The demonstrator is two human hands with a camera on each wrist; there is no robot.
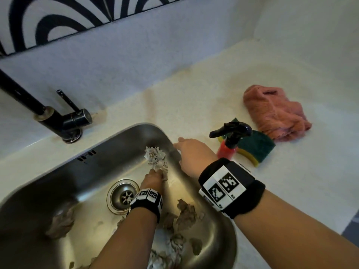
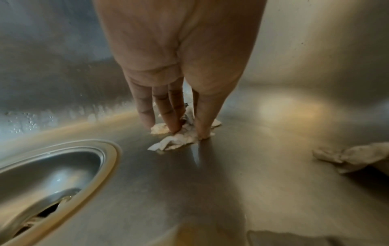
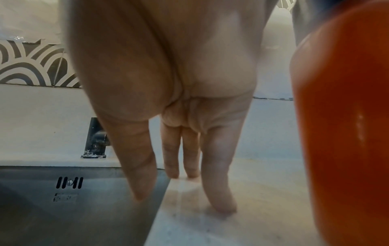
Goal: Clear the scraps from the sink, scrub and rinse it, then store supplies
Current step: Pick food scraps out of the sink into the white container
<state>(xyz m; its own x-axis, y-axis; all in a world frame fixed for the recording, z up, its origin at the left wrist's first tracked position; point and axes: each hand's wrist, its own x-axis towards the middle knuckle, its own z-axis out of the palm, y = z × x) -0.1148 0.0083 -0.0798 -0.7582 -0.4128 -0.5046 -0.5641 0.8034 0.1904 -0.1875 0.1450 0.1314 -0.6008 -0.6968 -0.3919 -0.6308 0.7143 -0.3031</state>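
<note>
Down inside the steel sink [image 1: 93,158], my left hand [image 1: 155,174] pinches a crumpled white paper scrap [image 1: 155,157]. The left wrist view shows the fingers and thumb of the left hand [image 2: 188,133] closed on that paper scrap [image 2: 168,146] against the sink floor. Several more crumpled brownish scraps [image 1: 186,212] lie in the basin, one at the left [image 1: 60,222]. My right hand [image 1: 186,150] rests on the sink's right rim with straight fingers and holds nothing. In the right wrist view, the right hand [image 3: 181,199] touches the counter with its fingertips [image 3: 223,206].
A black faucet [image 1: 64,121] stands behind the sink at the left. Right of the rim stand a red spray bottle [image 1: 229,144], close beside my right wrist [image 3: 341,116], a green-and-yellow sponge [image 1: 256,144] and a pink cloth [image 1: 275,113]. The drain [image 1: 124,196] sits mid-basin.
</note>
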